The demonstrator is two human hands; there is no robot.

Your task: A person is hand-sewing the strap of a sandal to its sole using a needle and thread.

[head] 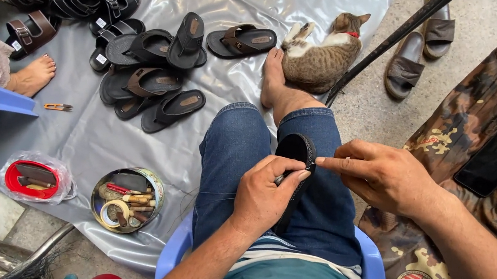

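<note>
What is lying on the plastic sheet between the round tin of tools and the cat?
In the head view, a pile of dark sandals lies between the round tin and the cat, along with the person's bare foot.

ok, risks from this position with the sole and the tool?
1. The left hand presses a slim metal tool into the black sole right where the right hand has a fingertip; a slip could jab it.
2. The sole is only braced between the knees, so it may twist under force.
3. The cat sleeps against the bare foot; a shift of the leg could disturb it.
</note>
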